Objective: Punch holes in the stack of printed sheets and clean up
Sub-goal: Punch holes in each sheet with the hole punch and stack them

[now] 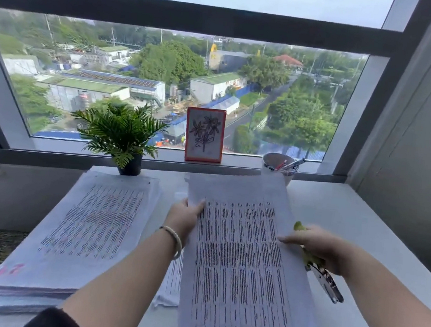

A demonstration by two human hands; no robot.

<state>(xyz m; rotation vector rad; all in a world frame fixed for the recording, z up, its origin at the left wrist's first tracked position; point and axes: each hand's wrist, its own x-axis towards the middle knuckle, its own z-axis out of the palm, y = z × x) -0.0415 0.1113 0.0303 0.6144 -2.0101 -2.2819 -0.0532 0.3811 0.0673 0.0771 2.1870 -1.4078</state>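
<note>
While the pale worktop [350, 219] bears a thick stack [88, 229] at left, its near end cut off, the left hand [184, 216] pinches the left edge of blurred printed sheets [241, 260], and the right hand [318, 245], fingers on their right edge, grips a half-hidden green-handled metal punch [327, 283].

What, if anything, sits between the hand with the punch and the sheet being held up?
Nothing visible does. The right hand grips the green-handled metal hole punch and its fingers already reach the right edge of the raised printed white sheet, which the left hand holds by its left edge.
</note>
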